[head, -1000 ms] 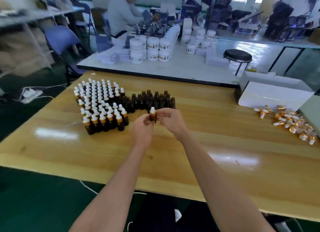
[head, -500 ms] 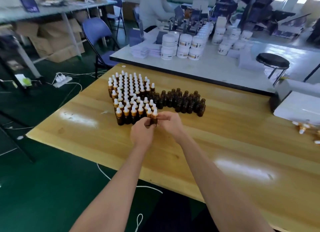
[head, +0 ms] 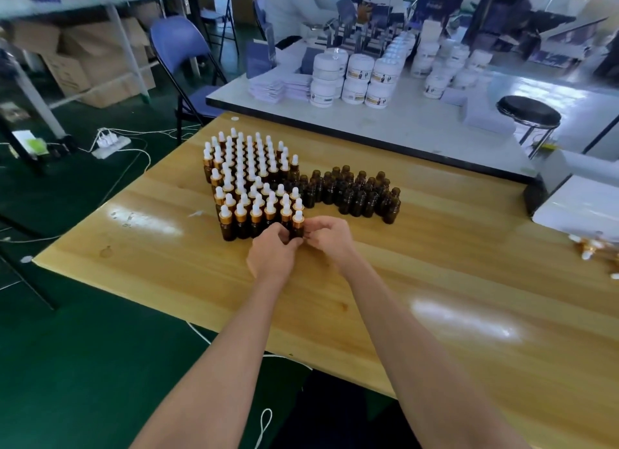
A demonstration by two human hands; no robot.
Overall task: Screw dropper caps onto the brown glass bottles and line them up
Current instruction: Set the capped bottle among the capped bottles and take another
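Moved down from mid-air: capped bottle (head: 297, 225), now ending the capped block's (head: 249, 177) front row toward the counter's (head: 435, 297) left edge, my left hand (head: 273, 256) and right hand (head: 330, 239) fingers clamped on it; uncapped bottles (head: 355, 194) remain.

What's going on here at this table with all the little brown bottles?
A person is capping small brown bottles at a wooden table. The left hand and right hand hold one capped bottle at the right end of the nearest row of finished bottles. Uncapped bottles stand grouped just right of them, and loose dropper caps lie at the table's right edge.
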